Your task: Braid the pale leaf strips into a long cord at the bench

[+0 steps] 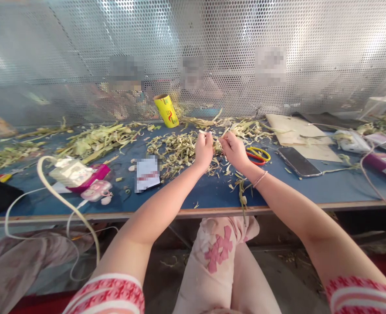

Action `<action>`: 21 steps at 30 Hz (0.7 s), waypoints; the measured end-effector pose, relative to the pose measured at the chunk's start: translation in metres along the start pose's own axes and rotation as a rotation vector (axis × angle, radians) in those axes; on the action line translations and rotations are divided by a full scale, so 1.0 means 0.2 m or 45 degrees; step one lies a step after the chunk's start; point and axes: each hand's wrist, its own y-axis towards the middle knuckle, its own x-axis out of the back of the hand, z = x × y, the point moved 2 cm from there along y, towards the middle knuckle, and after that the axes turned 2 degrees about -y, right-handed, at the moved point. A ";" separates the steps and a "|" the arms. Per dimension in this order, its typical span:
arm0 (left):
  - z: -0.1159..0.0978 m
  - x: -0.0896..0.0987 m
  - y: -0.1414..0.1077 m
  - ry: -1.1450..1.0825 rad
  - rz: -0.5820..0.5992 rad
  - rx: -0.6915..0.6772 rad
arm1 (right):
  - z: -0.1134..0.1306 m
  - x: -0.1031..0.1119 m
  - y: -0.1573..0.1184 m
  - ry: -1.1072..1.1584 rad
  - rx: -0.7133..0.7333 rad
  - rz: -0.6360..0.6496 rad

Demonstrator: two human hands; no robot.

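Note:
My left hand [204, 151] is closed above a heap of pale green plant scraps [176, 148]. A small whitish piece [203, 132] shows at the top of its fingers; I cannot tell its kind. Just to the right, my right hand [234, 151] is closed in a pinch, its fingertips turned toward the left hand. What it pinches is too small to make out. A narrow gap lies between the hands. Beside my right wrist lie red and yellow loops [260, 155], like handles. Longer withered stalks [245, 128] lie behind the right hand.
A yellow cardboard tube [166, 111] leans near the perforated metal screen [212, 43]. More stalks [98, 141] lie left. A phone [299, 162] and brown paper [299, 131] lie right. Cables [82, 213] hang over the blue table's [176, 200] front edge by a pink case [96, 190].

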 end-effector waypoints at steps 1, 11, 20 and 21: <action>-0.02 0.01 -0.01 0.013 0.011 -0.016 | 0.00 0.00 0.00 0.022 -0.019 -0.020; -0.10 0.00 -0.05 0.069 0.134 -0.088 | -0.06 0.02 0.04 0.195 -0.218 -0.074; -0.01 0.04 0.03 -0.083 -0.133 0.046 | -0.02 0.01 0.03 0.148 -0.104 0.001; -0.01 0.05 0.04 -0.088 -0.139 0.046 | -0.02 0.01 0.03 0.137 -0.095 -0.001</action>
